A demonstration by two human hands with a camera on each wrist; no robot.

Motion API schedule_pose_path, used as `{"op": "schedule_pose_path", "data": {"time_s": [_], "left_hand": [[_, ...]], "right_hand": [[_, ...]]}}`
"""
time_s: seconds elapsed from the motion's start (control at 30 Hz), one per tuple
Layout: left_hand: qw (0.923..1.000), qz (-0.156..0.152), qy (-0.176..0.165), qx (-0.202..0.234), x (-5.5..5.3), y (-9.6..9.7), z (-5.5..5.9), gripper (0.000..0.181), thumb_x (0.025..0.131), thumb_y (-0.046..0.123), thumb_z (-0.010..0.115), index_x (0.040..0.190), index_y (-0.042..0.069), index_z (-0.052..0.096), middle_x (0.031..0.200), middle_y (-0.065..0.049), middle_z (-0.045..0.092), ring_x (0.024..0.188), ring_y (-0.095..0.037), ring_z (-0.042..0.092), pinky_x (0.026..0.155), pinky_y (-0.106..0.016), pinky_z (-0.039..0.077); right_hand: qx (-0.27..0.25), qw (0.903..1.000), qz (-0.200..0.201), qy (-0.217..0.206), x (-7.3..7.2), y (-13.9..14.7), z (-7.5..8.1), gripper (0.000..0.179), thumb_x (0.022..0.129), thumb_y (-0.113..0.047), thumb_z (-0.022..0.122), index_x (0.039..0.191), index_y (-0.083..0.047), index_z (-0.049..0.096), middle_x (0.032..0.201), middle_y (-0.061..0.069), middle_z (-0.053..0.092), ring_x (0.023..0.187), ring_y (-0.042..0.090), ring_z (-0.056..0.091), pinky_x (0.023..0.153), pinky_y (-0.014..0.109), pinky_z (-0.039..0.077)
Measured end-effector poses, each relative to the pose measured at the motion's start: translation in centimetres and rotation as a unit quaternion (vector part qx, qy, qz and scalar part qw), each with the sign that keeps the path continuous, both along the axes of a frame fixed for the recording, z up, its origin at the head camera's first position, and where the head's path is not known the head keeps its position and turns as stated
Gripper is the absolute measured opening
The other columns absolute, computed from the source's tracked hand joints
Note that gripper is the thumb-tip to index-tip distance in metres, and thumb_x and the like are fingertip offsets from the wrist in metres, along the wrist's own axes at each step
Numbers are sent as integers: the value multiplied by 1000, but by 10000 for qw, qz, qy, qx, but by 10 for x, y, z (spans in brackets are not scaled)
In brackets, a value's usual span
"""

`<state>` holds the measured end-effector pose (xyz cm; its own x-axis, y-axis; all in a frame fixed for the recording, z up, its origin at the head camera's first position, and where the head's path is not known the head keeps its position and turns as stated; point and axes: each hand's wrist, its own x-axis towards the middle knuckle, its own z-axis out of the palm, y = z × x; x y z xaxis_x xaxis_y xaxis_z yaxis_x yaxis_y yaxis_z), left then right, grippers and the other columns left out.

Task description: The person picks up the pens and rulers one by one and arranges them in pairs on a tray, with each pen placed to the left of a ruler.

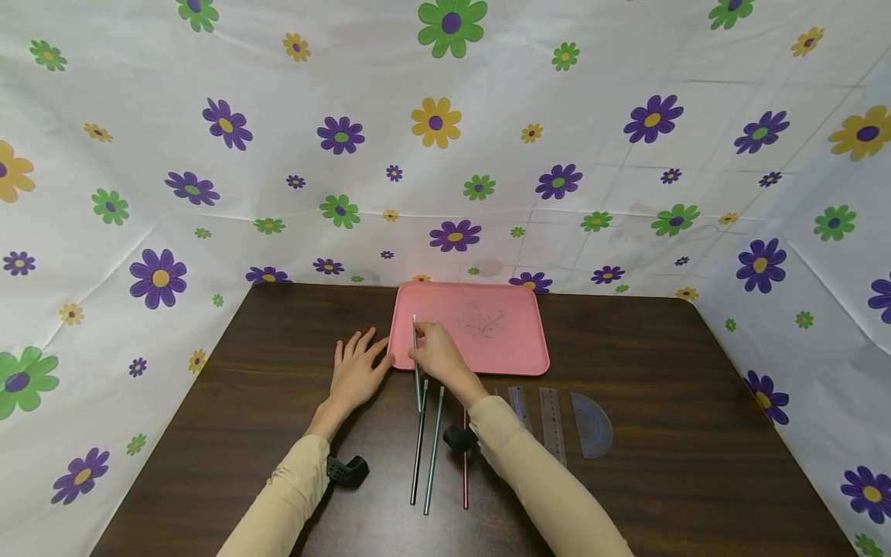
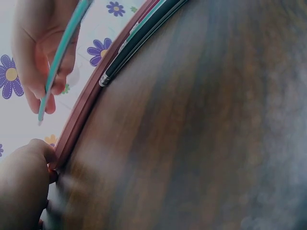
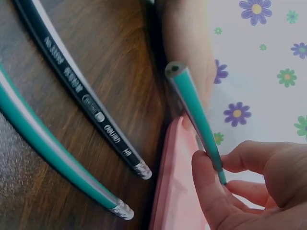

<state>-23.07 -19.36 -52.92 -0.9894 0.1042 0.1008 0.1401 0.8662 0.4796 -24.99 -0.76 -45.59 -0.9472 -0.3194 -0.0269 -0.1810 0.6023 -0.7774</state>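
In the head view my right hand (image 1: 440,356) pinches a green pencil (image 1: 418,391) between thumb and fingertips, over the left part of a pink tray (image 1: 515,344). The right wrist view shows this pencil (image 3: 193,103) with its flat, unsharpened end toward the camera. My left hand (image 1: 356,375) is spread at the tray's left edge, fingertips right at the rim. In front of the tray lie a black pencil (image 1: 418,456) and another green pencil (image 1: 433,456), both with silver-banded ends toward the tray. A red pencil (image 1: 465,483) lies partly hidden under my right wrist.
Right of the pencils lie two clear rulers, a bluish one (image 1: 518,404) and a longer one (image 1: 551,422), partly covered by my right sleeve. A clear protractor (image 1: 592,425) lies beyond them. Dark specks mark the tray's surface. A flowered cloth (image 1: 592,255) hangs behind the table (image 1: 661,371).
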Motion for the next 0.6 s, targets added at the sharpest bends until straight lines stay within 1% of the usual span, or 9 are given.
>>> {"op": "schedule_pose_path", "data": {"time_s": [0.1,0.17,0.37,0.43,0.57,0.6], "left_hand": [[10000,16,16,34,0,0,1,53,103,51,43,147,22,51,162,-11,30,152,-37,16,121,-63,0],[10000,37,50,37,0,-2,1,53,103,50,44,147,22,52,162,-12,31,152,-37,17,121,-63,0],[9999,33,110,16,0,-3,1,52,103,50,44,146,22,53,161,-12,32,151,-37,18,121,-64,2],[9999,15,119,20,-1,-2,0,52,103,51,43,146,22,53,161,-12,32,151,-38,18,121,-64,2],[9999,7,120,-2,-1,1,-1,53,103,52,43,146,22,53,161,-12,32,151,-37,18,121,-64,2],[9999,13,117,-3,-1,1,-1,53,103,52,43,146,22,53,161,-12,32,151,-37,18,121,-63,1]], "right_hand": [[196,9998,-4,106,-3,-2,-2,52,92,-2,62,142,6,49,129,23,55,46,9,55,49,19,50],[261,9996,3,115,-5,-4,-3,50,94,-3,61,142,6,50,127,22,56,47,7,55,51,18,51],[305,9994,-91,155,-9,-8,-5,45,95,-5,62,138,4,55,124,20,57,52,10,57,55,18,50],[207,9996,-146,137,-11,-8,-8,43,94,-4,63,136,5,57,124,20,59,53,11,58,54,19,51],[21,9996,-276,55,-15,-7,-15,35,93,-3,64,127,4,65,117,19,66,57,14,63,56,22,54],[0,9995,-300,113,-15,-6,-16,31,93,-3,64,123,4,67,113,19,69,60,13,64,57,22,55]]}}
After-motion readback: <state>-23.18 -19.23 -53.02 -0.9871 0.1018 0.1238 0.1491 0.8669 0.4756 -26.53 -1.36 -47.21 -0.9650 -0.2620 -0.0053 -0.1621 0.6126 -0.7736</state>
